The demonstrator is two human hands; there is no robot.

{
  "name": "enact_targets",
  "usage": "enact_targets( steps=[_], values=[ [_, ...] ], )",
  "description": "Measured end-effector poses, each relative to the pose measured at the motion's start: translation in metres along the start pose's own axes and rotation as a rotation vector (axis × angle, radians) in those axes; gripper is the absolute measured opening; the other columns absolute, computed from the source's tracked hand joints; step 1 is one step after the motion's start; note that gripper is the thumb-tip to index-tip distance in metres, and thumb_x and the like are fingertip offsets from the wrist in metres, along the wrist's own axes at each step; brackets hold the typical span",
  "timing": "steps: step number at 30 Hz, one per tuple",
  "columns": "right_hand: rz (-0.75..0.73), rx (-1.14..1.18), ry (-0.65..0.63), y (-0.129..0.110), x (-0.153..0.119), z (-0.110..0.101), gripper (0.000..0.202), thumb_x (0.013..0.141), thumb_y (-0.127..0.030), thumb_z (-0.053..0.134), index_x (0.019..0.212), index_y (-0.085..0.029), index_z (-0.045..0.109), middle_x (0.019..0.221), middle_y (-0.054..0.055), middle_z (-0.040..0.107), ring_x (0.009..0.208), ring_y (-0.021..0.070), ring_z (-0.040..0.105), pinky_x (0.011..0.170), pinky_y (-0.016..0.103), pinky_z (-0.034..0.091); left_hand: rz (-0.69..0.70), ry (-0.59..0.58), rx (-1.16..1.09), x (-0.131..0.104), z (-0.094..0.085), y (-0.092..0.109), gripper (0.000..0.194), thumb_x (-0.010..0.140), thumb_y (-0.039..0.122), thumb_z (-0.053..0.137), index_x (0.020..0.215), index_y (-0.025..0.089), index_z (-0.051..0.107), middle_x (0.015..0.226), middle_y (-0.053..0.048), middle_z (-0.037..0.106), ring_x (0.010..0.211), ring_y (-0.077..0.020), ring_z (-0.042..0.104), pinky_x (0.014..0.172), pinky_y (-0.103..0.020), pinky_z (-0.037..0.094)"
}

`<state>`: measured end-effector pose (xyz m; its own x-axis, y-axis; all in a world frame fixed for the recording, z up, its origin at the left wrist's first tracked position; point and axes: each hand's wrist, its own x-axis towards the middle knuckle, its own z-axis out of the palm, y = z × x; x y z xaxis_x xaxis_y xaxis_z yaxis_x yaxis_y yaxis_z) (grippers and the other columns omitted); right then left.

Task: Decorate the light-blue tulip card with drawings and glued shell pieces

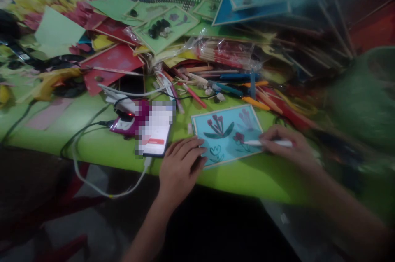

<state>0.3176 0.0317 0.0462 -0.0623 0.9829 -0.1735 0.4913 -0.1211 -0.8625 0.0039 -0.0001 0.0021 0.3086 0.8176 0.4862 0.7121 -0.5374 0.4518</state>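
Note:
A light blue card (230,146) with a pale stick border lies on the green table, bearing several drawn flowers, some with dark red petals. My right hand (282,142) is closed around a white pen (268,143) at the card's right edge. The pen's tip is at the dark red flower on the lower right of the card. My left hand (185,157) lies with fingers spread, its fingertips on the card's lower left edge, and holds nothing.
Left of the card, a phone (157,130) with a white cable lies beside a purple device (123,124). Behind are pens, sticks, red cards (114,64) and a green card with black stones (168,27). A green rounded object (364,89) stands at the right.

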Motion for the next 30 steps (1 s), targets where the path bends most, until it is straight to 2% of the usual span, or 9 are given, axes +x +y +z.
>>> enact_targets(
  steps=[6, 16, 22, 30],
  values=[
    [0.003, 0.006, 0.009, -0.0011, 0.0001, -0.0008, 0.028, 0.078, -0.049, 0.079, 0.069, -0.024, 0.07, 0.074, 0.0, 0.069, 0.06, 0.0148, 0.052, 0.057, 0.028, 0.037, -0.01, -0.006, -0.002, 0.0004, -0.001, 0.0004, 0.011, 0.096, 0.02, 0.067, 0.105, 0.025, 0.07, 0.119, -0.003, 0.079, 0.116, -0.0241, 0.073, 0.099, -0.046, 0.054],
    [-0.019, 0.0, 0.045, -0.0028, 0.0028, 0.0005, 0.024, 0.077, -0.046, 0.079, 0.07, -0.024, 0.072, 0.069, -0.001, 0.066, 0.059, 0.0154, 0.052, 0.056, 0.028, 0.036, -0.002, 0.005, 0.0, -0.0008, 0.0005, -0.0005, 0.013, 0.095, 0.02, 0.067, 0.106, 0.025, 0.071, 0.119, -0.003, 0.079, 0.115, -0.0236, 0.073, 0.099, -0.045, 0.055],
    [-0.013, 0.03, -0.005, -0.0017, -0.0003, -0.0022, 0.027, 0.081, -0.045, 0.079, 0.069, -0.022, 0.071, 0.075, 0.001, 0.069, 0.061, 0.0148, 0.053, 0.059, 0.029, 0.036, -0.01, -0.012, 0.003, -0.0003, -0.0007, 0.0003, 0.011, 0.096, 0.02, 0.067, 0.105, 0.025, 0.07, 0.119, -0.003, 0.079, 0.116, -0.0241, 0.072, 0.1, -0.045, 0.054],
    [0.012, 0.037, -0.015, -0.0035, 0.0005, 0.0004, 0.026, 0.08, -0.046, 0.08, 0.07, -0.023, 0.072, 0.069, 0.0, 0.066, 0.06, 0.0155, 0.051, 0.057, 0.029, 0.034, -0.007, -0.009, 0.005, 0.0009, -0.0014, 0.0005, 0.011, 0.096, 0.02, 0.067, 0.105, 0.025, 0.07, 0.119, -0.003, 0.079, 0.115, -0.0238, 0.073, 0.1, -0.045, 0.054]
  ],
)
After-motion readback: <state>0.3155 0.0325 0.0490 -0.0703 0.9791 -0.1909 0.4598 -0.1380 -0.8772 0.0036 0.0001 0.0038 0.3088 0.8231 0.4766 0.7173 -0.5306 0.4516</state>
